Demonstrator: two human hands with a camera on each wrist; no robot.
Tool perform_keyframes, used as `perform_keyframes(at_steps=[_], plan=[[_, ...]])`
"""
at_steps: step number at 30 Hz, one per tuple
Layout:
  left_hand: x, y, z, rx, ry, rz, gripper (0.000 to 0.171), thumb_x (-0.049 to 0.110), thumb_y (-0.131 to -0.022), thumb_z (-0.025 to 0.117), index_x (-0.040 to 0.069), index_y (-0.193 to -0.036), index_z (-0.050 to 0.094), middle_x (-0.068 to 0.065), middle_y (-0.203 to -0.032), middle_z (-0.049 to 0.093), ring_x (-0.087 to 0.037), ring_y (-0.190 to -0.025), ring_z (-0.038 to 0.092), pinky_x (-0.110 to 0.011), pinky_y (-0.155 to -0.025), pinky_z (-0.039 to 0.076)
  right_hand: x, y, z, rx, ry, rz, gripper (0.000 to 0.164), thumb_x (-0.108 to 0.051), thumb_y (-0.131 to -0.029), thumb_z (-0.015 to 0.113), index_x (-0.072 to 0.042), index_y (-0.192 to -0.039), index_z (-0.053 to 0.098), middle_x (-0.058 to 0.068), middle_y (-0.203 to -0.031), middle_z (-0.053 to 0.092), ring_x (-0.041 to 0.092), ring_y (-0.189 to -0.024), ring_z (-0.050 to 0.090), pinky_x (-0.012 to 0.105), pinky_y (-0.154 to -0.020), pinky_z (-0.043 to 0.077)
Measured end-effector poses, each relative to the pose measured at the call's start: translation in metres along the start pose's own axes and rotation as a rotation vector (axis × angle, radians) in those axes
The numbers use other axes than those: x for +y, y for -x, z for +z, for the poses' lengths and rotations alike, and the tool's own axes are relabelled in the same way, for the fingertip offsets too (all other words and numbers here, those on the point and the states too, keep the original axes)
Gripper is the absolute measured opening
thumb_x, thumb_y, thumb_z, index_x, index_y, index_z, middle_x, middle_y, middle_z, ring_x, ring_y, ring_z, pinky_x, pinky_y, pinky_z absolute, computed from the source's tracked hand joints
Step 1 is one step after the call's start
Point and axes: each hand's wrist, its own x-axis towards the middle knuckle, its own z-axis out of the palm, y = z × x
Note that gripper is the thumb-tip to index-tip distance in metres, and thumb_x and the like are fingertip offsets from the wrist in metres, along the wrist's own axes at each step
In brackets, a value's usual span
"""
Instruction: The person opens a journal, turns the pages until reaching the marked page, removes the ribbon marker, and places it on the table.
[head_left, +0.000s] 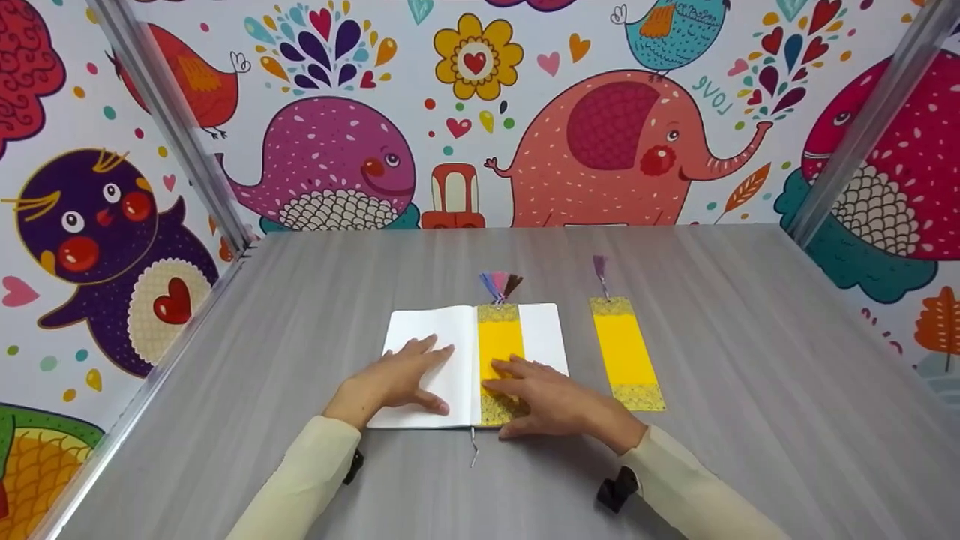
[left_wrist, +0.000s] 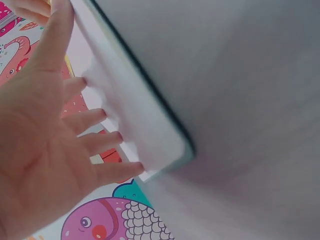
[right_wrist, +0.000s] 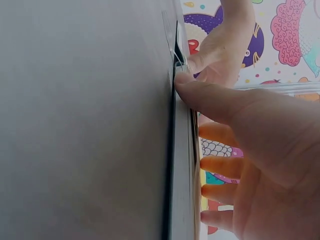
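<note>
An open notebook (head_left: pixel 424 326) with blank white pages lies flat on the table. My left hand (head_left: pixel 397 377) rests on its left page, fingers spread and thumb out toward the spine. On the right page, beside the spine, lies a yellow bookmark (head_left: pixel 499 339) with speckled gold ends and several coloured tassels at its top. My right hand (head_left: pixel 551 397) rests its fingertips on this bookmark. Its thumb touches the notebook's near edge in the right wrist view, where the page edges (right_wrist: pixel 181 175) show side-on. That hand hides part of the bookmark and page.
Right of the notebook lies a second yellow bookmark (head_left: pixel 624 349) with a purple tassel (head_left: pixel 599 266). A thin ribbon marker (head_left: pixel 474 448) hangs out of the notebook's near edge onto the grey table (head_left: pixel 300 300). Printed cartoon walls (head_left: pixel 465 112) and metal posts (head_left: pixel 172 112) enclose the table.
</note>
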Motion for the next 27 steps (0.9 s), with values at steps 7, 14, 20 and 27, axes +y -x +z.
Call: perform_keyframes(at_steps=[7,14,20,27], plan=[[0.000,0.001,0.002,0.023,0.009,-0.012,0.095,0.041,-0.077,0.084,0.020,-0.156,0.037,-0.014,-0.167,0.023,-0.039,-0.155,0.020,-0.062,-0.124,0.016,0.000,-0.011,0.001,0.231,-0.164,0.215,0.065,-0.042,-0.090,0.073,-0.009,-0.142,0.056,0.018,-0.152,0.045,0.037,-0.134,0.050,0.054,-0.114,0.042],[0.001,0.001,0.004,0.012,0.010,-0.005,0.096,0.044,-0.079,0.082,0.022,-0.158,0.033,-0.013,-0.169,0.018,-0.039,-0.156,0.015,-0.062,-0.125,0.012,0.006,-0.029,-0.008,0.306,-0.396,0.557,0.087,-0.042,-0.080,0.083,-0.003,-0.148,0.045,0.019,-0.129,0.056,0.028,-0.106,0.058,0.045,-0.102,0.053],[-0.001,0.001,0.005,0.001,0.016,0.009,0.096,0.044,-0.080,0.080,0.022,-0.159,0.030,-0.013,-0.169,0.015,-0.039,-0.156,0.012,-0.064,-0.124,0.009,0.003,-0.040,-0.015,0.250,-0.381,0.648,0.096,-0.037,-0.077,0.087,-0.001,-0.151,0.037,0.022,-0.135,0.055,0.031,-0.111,0.057,0.049,-0.109,0.048],[-0.004,-0.002,0.007,-0.001,0.028,0.015,0.096,0.043,-0.080,0.081,0.021,-0.159,0.030,-0.014,-0.169,0.015,-0.040,-0.156,0.011,-0.066,-0.123,0.009,0.005,-0.049,-0.015,0.239,-0.278,0.630,0.081,-0.030,-0.073,0.090,0.007,-0.133,0.050,0.022,-0.119,0.063,0.028,-0.099,0.057,0.045,-0.098,0.051]])
